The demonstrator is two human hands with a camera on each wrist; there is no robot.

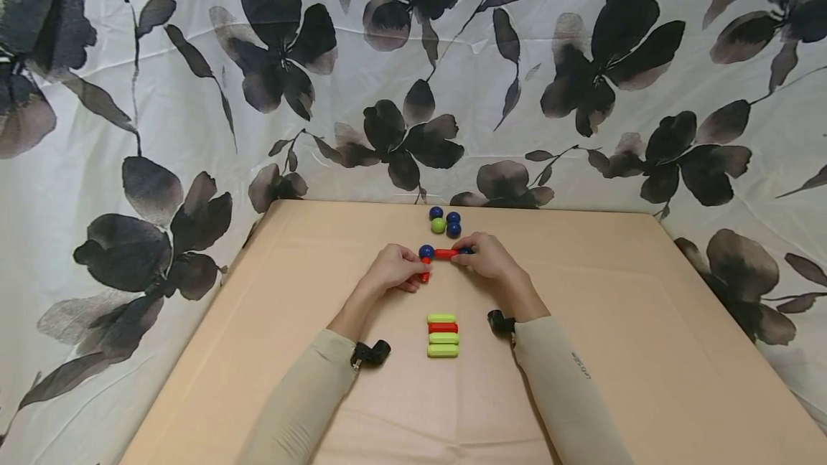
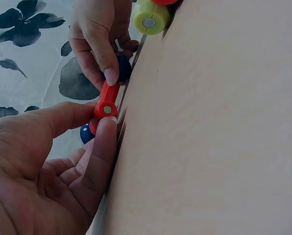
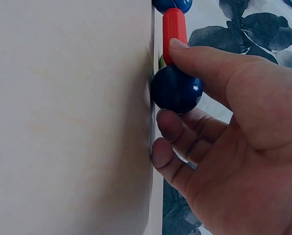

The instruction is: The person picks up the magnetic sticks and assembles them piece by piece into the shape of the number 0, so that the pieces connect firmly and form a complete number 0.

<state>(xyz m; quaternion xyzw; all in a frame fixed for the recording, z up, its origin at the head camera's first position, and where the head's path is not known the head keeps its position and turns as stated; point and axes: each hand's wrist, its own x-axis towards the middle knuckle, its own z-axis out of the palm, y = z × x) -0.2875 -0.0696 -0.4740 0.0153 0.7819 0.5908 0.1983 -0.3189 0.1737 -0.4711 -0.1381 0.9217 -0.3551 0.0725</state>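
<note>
My left hand (image 1: 395, 268) pinches a short red rod (image 2: 106, 110) between thumb and finger; a small metal disc shows in the rod's end. The far end of this rod meets a blue ball (image 1: 426, 252). From that ball a second red rod (image 1: 446, 254) runs rightward to another blue ball (image 3: 177, 89). My right hand (image 1: 489, 257) grips this right-hand ball, its thumb lying on the second rod and its fingertips against the ball. Together the pieces form an L-shape on the tabletop.
Behind the hands, three blue balls (image 1: 454, 229) and one green ball (image 1: 438, 225) sit close together. Nearer, three green rods (image 1: 443, 351) and one red rod (image 1: 442, 328) lie in a stack of rows on the tan table (image 1: 614, 293). A floral cloth (image 1: 504, 92) hangs behind.
</note>
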